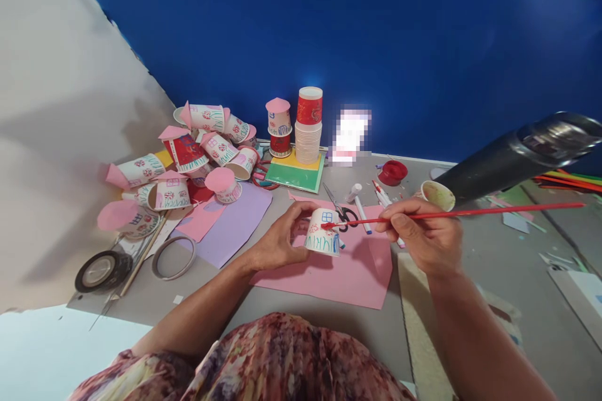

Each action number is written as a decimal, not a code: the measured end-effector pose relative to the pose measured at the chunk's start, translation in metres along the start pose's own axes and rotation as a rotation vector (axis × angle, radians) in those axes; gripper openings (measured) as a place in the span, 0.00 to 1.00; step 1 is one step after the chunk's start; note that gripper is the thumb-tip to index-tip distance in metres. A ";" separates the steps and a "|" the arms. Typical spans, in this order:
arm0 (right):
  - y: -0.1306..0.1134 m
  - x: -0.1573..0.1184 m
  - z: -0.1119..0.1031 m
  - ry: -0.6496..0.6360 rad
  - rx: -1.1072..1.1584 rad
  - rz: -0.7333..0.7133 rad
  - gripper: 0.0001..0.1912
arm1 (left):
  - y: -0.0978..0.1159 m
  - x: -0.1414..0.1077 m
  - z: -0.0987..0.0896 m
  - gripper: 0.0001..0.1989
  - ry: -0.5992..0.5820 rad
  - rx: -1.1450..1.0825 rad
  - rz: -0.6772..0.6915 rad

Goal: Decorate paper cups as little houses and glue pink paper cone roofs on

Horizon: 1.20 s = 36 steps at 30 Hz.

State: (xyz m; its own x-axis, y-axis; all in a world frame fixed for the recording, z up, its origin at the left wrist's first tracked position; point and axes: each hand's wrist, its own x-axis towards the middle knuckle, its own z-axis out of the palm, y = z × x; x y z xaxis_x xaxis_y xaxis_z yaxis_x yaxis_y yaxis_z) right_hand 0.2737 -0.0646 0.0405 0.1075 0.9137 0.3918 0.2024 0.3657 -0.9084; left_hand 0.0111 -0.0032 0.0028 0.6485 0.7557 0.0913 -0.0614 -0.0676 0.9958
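My left hand [285, 239] grips a white paper cup [320, 244], turned upside down, with a blue window and green and blue strokes drawn on it. Between the fingers of my right hand [426, 235] is a long red paintbrush [508, 208]. Its red-tipped end lies at the cup's side, apparently touching it. Below the cup spreads a pink paper sheet [348, 285]. Black-handled scissors [347, 218] lie just behind the cup, partly hidden by the brush. Markers [361, 213] rest beside them.
Several decorated cups with pink paper roofs [219, 147] crowd the left. A cup stack [308, 138] stands at the back. Red paint sits in a small dish [392, 172], near a stained cup [437, 195]. Black tape [98, 271] lies left; a dark cylinder [508, 153] leans in at right.
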 end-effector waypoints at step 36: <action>0.005 0.001 -0.010 0.042 0.016 0.016 0.10 | 0.000 0.000 0.000 0.37 -0.026 -0.099 -0.024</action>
State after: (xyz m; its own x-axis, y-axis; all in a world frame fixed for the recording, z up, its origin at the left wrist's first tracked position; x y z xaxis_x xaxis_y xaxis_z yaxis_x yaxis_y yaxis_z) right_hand 0.2846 -0.0638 0.0382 0.1511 0.9116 0.3824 0.1845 0.3540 -0.9168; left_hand 0.0110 -0.0034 0.0028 0.6703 0.7388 0.0692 -0.1197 0.0156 0.9927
